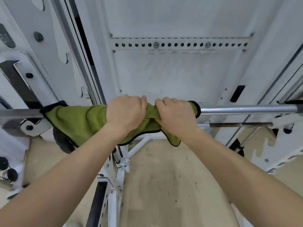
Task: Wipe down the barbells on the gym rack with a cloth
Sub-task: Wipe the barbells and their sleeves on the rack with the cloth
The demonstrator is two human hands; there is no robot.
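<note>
Left hand [124, 112]: my fingers [144, 99] curl over the green cloth [78, 122] and clamp it round the barbell [246, 109].
Right hand [176, 114]: same grip, just beside the left.
Cloth: wrapped over the bar's middle, loose edge hanging.
Barbell: level across the rack.
Step, as I judge: mid-wipe.
Next: slide toward the bare steel at right, wrap held tight.
Behind: perforated rail [180, 45].
</note>
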